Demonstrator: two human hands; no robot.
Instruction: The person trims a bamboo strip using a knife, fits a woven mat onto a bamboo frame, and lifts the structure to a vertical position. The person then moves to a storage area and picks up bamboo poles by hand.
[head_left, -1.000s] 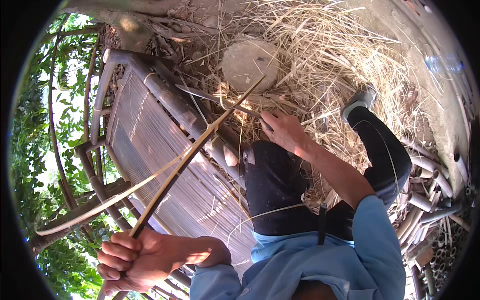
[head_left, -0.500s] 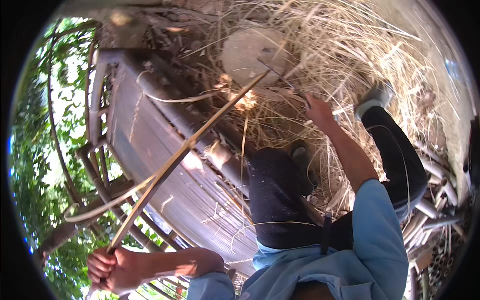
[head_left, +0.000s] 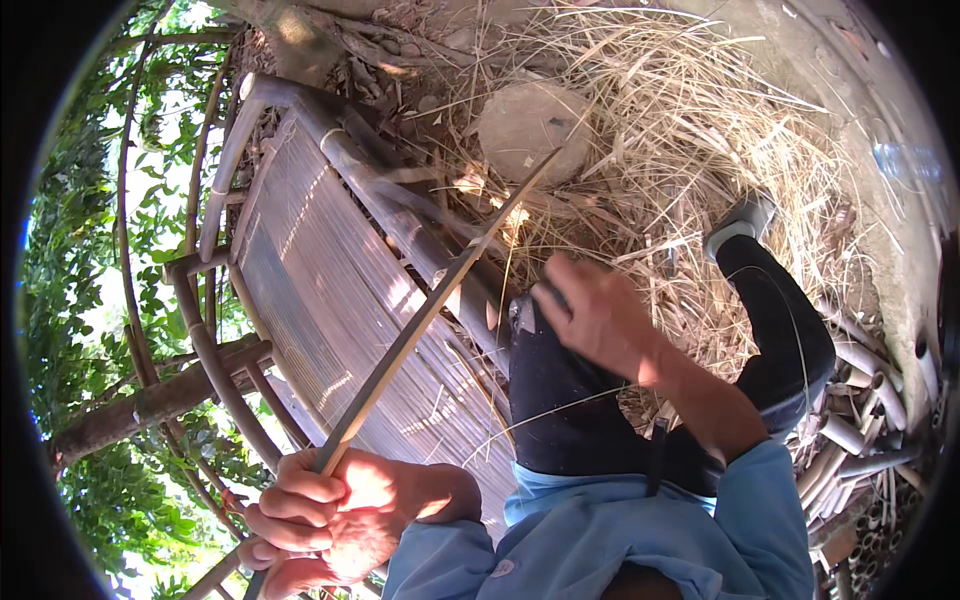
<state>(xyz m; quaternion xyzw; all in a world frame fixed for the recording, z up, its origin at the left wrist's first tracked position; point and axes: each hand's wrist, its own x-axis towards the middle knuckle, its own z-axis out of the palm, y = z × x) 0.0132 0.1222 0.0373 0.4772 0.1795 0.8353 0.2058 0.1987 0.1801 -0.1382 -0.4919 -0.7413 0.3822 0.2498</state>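
Note:
My left hand (head_left: 325, 515) is closed around the lower end of a long, narrow bamboo strip (head_left: 425, 310). The strip slants up and to the right, across the bench and past my knee, its far tip near the round block on the ground. Over my thigh, my right hand (head_left: 600, 310) is curled around a knife (head_left: 553, 296). Only a dark bit of its handle shows clearly; the blade cannot be made out. A blurred pale streak crosses above the bench's frame, left of the strip.
On my left stands a slatted bamboo bench (head_left: 330, 270) with a thick pole frame. A round flat block (head_left: 535, 130) lies ahead amid straw and shavings (head_left: 700, 130). Cut bamboo pieces (head_left: 865, 400) are piled at the right. A clear plastic bottle (head_left: 905, 160) lies at the far right.
My right hand has swung back toward me and left, away from the strip's tip. My left hand has moved right and nearer, bringing the strip along. The curled sliver beside the strip no longer shows.

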